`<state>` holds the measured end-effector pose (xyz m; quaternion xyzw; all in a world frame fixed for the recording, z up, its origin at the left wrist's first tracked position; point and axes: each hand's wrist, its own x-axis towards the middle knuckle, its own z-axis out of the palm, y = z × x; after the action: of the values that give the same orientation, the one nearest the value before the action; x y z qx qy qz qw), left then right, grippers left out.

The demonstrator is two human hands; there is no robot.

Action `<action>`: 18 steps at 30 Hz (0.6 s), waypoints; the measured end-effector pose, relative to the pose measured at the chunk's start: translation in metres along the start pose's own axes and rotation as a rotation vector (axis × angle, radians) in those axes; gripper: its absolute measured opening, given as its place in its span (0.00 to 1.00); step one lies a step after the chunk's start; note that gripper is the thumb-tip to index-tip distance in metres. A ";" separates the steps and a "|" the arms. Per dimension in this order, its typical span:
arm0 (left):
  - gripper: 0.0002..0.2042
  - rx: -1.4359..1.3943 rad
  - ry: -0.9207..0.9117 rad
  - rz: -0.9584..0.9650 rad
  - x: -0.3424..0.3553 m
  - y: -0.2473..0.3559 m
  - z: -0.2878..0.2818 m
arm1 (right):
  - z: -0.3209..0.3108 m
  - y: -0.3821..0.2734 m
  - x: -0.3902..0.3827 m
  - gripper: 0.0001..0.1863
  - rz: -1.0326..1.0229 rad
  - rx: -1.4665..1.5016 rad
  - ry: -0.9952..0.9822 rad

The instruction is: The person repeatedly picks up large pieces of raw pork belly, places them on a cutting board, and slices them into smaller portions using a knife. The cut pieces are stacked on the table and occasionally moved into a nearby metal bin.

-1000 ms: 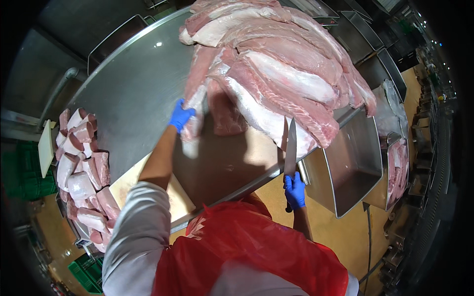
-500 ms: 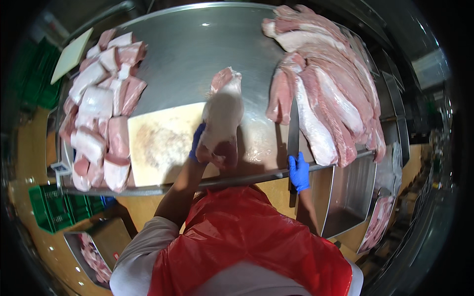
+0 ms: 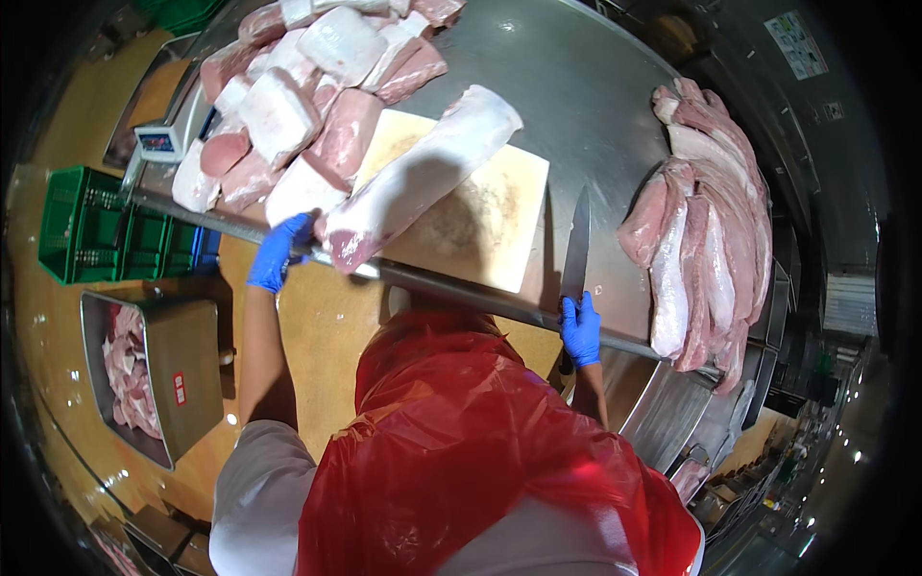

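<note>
A long pale pork loin lies slantwise over the cutting board, its reddish near end at the table's front edge. My left hand, in a blue glove, grips that end, with some fingers hidden by the meat. Farther right, my blue-gloved right hand is closed round the handle of a long knife. The blade points away from me, flat above the steel table just right of the board.
Cut pork blocks are heaped left of the board. Long uncut loins lie stacked at the right of the steel table. Below the left edge stand green crates, a small scale and a metal bin with meat scraps.
The loin has moved left from the bare steel beside the board onto it, carried by my left hand. My right hand still holds the knife. The view has turned toward the left.
</note>
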<state>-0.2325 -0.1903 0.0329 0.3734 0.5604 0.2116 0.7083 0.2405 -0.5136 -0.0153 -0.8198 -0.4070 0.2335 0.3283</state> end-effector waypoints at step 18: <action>0.55 1.492 0.262 0.564 0.106 0.015 0.192 | -0.021 -0.021 0.006 0.11 0.085 0.166 -0.003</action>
<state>-0.0178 -0.1606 -0.0048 0.8473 0.5172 -0.0053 0.1210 0.2465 -0.5065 0.0135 -0.8059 -0.3515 0.2816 0.3844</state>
